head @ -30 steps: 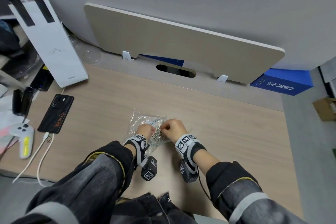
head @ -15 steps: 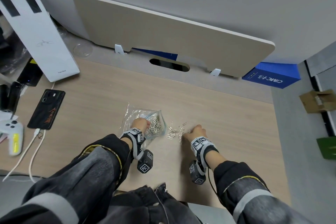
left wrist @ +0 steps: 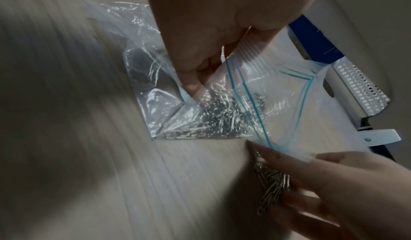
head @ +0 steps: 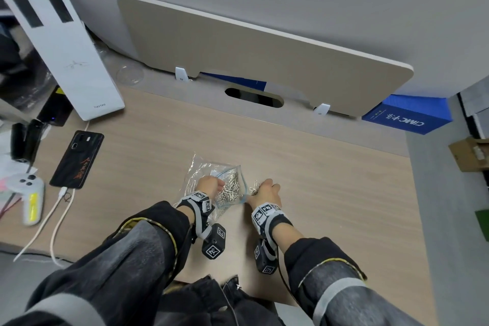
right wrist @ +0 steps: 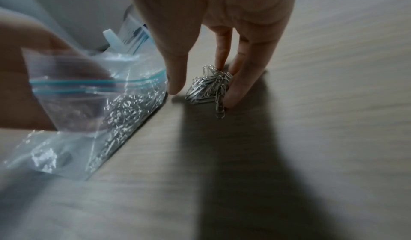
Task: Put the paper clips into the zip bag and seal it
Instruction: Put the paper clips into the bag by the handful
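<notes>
On the white paper bag leaning at the back left of your bench, you can read the small grey word "heytea" near its lower edge, though the letters are faint, and above it a thin line drawing that you cannot make out. The blue box behind the bench at the right carries white lettering, upside down from where you stand, reading "CIMC" with characters beside it too small to tell. The black phone at your left has orange brush-like markings on its back that cannot be read. The bands on your wrists bear black-and-white square code markers.
</notes>
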`<state>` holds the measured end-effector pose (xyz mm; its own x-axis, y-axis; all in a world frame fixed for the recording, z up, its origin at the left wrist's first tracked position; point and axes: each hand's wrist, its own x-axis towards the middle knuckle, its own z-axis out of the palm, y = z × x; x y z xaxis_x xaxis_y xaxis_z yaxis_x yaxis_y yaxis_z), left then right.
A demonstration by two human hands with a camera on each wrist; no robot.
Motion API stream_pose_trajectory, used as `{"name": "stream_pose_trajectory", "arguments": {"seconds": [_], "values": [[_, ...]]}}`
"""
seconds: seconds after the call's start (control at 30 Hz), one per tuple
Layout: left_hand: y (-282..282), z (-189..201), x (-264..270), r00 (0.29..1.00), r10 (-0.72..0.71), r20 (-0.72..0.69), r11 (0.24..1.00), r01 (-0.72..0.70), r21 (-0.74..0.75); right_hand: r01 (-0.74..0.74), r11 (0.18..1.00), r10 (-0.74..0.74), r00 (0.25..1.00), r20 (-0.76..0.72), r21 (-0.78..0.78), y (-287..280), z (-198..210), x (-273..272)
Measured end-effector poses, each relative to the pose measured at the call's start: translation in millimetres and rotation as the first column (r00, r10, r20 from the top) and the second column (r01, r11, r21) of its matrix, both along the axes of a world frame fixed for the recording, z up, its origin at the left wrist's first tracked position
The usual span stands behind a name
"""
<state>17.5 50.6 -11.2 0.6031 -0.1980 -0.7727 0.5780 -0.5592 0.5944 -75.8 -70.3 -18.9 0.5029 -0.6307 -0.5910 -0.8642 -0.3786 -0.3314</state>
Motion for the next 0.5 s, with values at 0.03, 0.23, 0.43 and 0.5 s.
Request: {"name": "stream_pose_trajectory", "arguments": {"seconds": [0.03,0.23,0.43,0.5], "values": [[0.5,-0.2,-0.2,1.000,0.006,-0.001,1.000,-0.006,-0.011,-0.027,0.999,0.027,1.000,-0.005,-0.023,2.1,-1.5,1.7],[1.4,-3.1,0.7,0.999,0.034,-0.016,0.999,-0.034,-0.016,-0.115,0.992,0.117,0.993,0.020,-0.049,-4.7,-5.2,1.5],[-0.4,0.0,3.2,0.998,0.047,-0.046,0.999,-0.048,-0.025,-0.190,0.980,0.193,0.980,0.050,-0.057,-15.1,-6.6,-4.0],[-1.0,1.5,4.6,0.998,0.037,-0.048,0.999,-0.038,-0.021,-0.182,0.982,0.186,0.980,0.076,-0.054,-19.8,-7.8,-4.3]]}}
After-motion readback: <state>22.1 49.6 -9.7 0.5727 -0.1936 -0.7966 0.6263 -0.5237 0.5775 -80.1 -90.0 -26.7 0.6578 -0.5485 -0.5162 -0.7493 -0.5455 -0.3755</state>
